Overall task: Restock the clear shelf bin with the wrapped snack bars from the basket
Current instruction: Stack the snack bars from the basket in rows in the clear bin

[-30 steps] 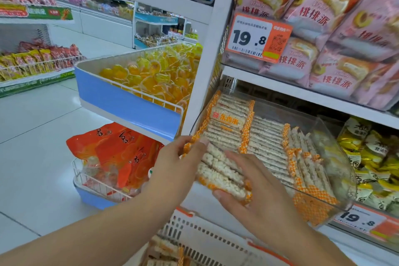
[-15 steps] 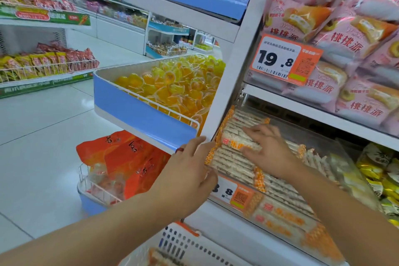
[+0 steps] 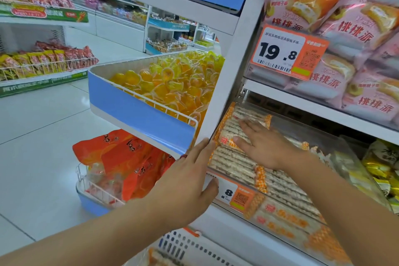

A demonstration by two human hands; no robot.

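Both hands are applied flat, fingers straight: right hand (image 3: 266,149) levels snack bars (image 3: 235,164); left hand (image 3: 190,181) steadies clear bin (image 3: 356,170).

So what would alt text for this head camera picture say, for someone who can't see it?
A person's right hand presses flat on wrapped snack bars in a clear shelf bin, while the left hand rests open against the bin's front corner. A white basket sits below, and yellow jelly cups fill a blue tray alongside.

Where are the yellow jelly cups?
The yellow jelly cups fill the blue-fronted tray left of the white shelf post, above the orange bags.
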